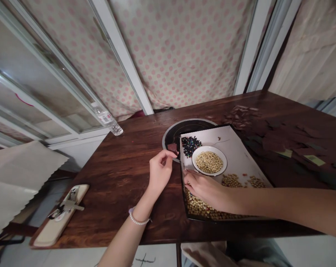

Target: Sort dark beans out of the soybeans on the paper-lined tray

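Head camera: a person works at a dark reddish-brown wooden table (pixel 123 174), both bare arms reaching toward a shallow rectangular white tray with a black rim (pixel 229 155). The left hand (pixel 160 172), wearing a white pearl bracelet (pixel 138 218), hangs at the tray's far corner, its grip curled to a near pinch just beside a small dark brown flake (pixel 172 148); whether the flake is actually held is hard to tell at this angle. The right hand (pixel 204 189) lies spread in the tray, its grip open and holding nothing, fingers resting over a bed of pale yellow soybeans (pixel 201 207) in the near corner. A round white bowl of the same beans (pixel 209 161) sits in the tray beside a heap of small black beans (pixel 189 145), with two more soybean piles (pixel 240 181) farther along. The tray overlaps a round black hotplate with a silver rim (pixel 184 128). Dark brown scraps (pixel 241 116) lie scattered across the table, and a clear plastic water bottle (pixel 108 120) stands near its edge.
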A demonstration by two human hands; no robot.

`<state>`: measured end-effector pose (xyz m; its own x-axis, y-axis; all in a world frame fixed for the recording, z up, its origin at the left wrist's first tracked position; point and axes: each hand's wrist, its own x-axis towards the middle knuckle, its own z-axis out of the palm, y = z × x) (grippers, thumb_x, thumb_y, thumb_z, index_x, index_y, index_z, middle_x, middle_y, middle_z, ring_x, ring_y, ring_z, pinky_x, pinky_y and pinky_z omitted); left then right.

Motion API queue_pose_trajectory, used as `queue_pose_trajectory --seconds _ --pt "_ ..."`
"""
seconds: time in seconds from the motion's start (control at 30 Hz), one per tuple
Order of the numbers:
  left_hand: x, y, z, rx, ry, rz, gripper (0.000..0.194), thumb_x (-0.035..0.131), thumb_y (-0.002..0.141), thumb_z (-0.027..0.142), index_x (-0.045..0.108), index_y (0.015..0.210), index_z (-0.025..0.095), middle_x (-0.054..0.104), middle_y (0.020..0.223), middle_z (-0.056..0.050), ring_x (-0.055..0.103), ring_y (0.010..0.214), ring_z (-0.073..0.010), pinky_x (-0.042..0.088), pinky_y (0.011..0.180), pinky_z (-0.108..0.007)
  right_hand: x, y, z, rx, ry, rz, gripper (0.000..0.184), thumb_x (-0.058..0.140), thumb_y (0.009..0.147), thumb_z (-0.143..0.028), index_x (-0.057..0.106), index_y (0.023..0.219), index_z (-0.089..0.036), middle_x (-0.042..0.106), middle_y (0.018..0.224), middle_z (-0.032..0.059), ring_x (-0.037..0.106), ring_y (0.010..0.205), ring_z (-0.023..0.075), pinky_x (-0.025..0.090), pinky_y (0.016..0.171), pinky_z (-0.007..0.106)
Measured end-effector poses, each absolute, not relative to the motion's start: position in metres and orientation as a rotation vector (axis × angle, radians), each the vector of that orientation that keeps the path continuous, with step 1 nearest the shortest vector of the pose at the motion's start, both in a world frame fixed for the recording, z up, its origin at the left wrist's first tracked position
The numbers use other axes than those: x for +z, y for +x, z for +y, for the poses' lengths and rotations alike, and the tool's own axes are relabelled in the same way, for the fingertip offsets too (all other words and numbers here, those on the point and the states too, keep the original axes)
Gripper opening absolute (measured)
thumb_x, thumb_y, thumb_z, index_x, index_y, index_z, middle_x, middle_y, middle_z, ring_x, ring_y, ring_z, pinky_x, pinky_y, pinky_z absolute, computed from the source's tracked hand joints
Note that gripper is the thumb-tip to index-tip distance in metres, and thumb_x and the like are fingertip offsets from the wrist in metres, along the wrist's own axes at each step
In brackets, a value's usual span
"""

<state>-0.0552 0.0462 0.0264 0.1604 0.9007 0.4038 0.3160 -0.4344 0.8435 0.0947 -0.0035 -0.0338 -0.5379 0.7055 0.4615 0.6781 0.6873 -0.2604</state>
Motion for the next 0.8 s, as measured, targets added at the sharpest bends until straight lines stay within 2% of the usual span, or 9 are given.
queue_pose_trajectory --seconds 0.17,0.33,0.47,0.6,0.73,0.8 --pt "0.011 -0.056 0.047 1.243 1.833 1.146 0.017 0.049 0.079 0.013 0.063 0.069 0.016 0.068 0.077 -0.003 0.064 0.078 -0.0164 0.049 0.076 -0.028 -0.043 0.093 -0.009 0.056 -1.116 -2.361 0.016 0.045 0.079 0.000 0.050 0.089 -0.012 0.061 0.098 0.0182 0.060 0.100 0.0269 0.052 0.083 0.042" --pt "-0.003 -0.056 0.042 1.210 1.814 1.126 0.016 0.050 0.078 0.013 0.062 0.069 0.017 0.066 0.071 -0.002 0.064 0.074 -0.0163 0.049 0.072 -0.026 -0.026 0.103 -0.043 0.114 -1.061 -2.403 0.012 0.049 0.078 -0.005 0.049 0.081 -0.017 0.065 0.084 0.0092 0.065 0.089 0.0205 0.054 0.078 0.030" --pt "-0.008 -0.055 0.038 1.222 1.804 1.118 0.016 0.048 0.080 0.013 0.062 0.071 0.017 0.066 0.074 -0.002 0.063 0.073 -0.0156 0.049 0.073 -0.027 -0.015 0.106 -0.041 0.083 -1.040 -2.393 0.013 0.048 0.080 -0.005 0.050 0.088 -0.014 0.062 0.105 0.0172 0.058 0.107 0.0229 0.049 0.091 0.033" --pt "-0.011 -0.055 0.036 1.225 1.825 1.124 0.018 0.047 0.080 0.012 0.062 0.073 0.018 0.066 0.076 -0.002 0.063 0.073 -0.0156 0.049 0.073 -0.027 -0.031 0.099 -0.014 -0.086 -1.098 -2.458 0.013 0.048 0.078 -0.001 0.054 0.084 -0.010 0.061 0.106 0.0214 0.052 0.115 0.0301 0.044 0.097 0.040" --pt "-0.016 -0.057 0.036 1.199 1.864 1.128 0.020 0.047 0.080 0.012 0.064 0.072 0.018 0.067 0.076 -0.003 0.064 0.077 -0.0172 0.048 0.076 -0.028 -0.048 0.098 -0.023 -0.106 -1.158 -2.445 0.028 0.044 0.076 0.003 0.051 0.102 -0.002 0.057 0.112 0.0274 0.052 0.114 0.0335 0.048 0.091 0.043" --pt "-0.017 -0.057 0.036 1.197 1.871 1.124 0.020 0.047 0.081 0.012 0.064 0.072 0.018 0.067 0.076 -0.003 0.064 0.079 -0.0175 0.048 0.077 -0.029 -0.042 0.104 -0.045 0.002 -1.125 -2.484 0.036 0.042 0.076 0.003 0.047 0.111 -0.005 0.059 0.111 0.0209 0.056 0.109 0.0280 0.050 0.089 0.039"
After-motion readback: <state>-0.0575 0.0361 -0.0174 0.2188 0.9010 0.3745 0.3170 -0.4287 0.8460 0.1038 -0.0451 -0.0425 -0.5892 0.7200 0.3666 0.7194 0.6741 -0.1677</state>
